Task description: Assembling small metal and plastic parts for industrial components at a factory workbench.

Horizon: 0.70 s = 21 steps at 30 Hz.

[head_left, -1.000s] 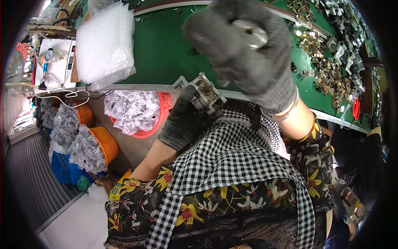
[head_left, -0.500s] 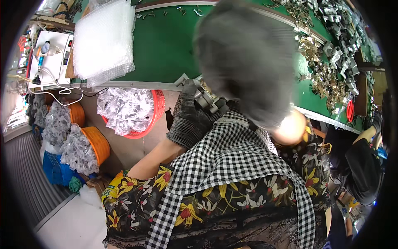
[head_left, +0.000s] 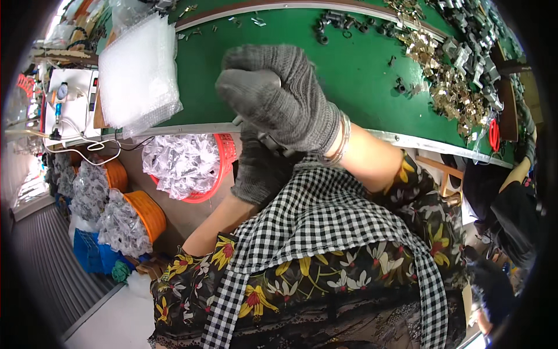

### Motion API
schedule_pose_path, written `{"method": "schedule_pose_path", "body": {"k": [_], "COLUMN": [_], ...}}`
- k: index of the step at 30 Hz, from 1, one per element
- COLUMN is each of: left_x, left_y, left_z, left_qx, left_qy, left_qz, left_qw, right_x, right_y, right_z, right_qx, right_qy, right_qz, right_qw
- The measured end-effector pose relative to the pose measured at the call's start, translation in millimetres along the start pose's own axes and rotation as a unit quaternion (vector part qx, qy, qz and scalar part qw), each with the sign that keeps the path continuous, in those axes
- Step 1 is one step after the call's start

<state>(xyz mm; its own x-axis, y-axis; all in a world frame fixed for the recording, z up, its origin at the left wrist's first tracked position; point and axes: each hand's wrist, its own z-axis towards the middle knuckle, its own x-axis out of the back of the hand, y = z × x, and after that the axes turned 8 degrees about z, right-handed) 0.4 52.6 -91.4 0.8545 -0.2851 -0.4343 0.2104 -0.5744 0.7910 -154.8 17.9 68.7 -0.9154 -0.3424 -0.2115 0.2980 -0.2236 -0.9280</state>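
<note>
Brings right hand (head_left: 279, 96), curled round shiny part (head_left: 275, 79), leftward over casting (head_left: 269, 142) held in left hand (head_left: 258, 173), long axis hidden.

Bright light fills the view, with white glare burning out the far left. Bubble wrap (head_left: 139, 75) at the counter's (head_left: 360, 93) left end shines; metal pieces (head_left: 453, 99) glint toward its right. The right hand (head_left: 285, 99) blurs slightly. The counter's front edge bows, and black vignetting swallows the corners.

Matt knit gloves (head_left: 293, 113); bumpy plastic bubble wrap (head_left: 138, 72); glossy metal pieces (head_left: 456, 102)
</note>
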Motion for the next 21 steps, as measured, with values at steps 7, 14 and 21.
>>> {"method": "schedule_pose_path", "body": {"k": [7,14,21], "left_x": [-23,-14,-3], "left_y": [16,13,1], "left_z": [-8,-5,-1], "left_qx": [0.054,0.037,-0.061], "left_qy": [0.050,0.055,0.025], "left_qz": [-0.294,-0.165,0.153], "left_qw": [0.953,0.984,0.986], "right_x": [7,16,-1], "right_y": [1,-10,12], "right_z": [-1,24,7], "right_qx": [0.108,0.374,0.177], "right_qy": [0.012,-0.025,0.027], "right_qz": [-0.012,-0.159,-0.115], "right_qw": [0.994,0.913,0.977]}}
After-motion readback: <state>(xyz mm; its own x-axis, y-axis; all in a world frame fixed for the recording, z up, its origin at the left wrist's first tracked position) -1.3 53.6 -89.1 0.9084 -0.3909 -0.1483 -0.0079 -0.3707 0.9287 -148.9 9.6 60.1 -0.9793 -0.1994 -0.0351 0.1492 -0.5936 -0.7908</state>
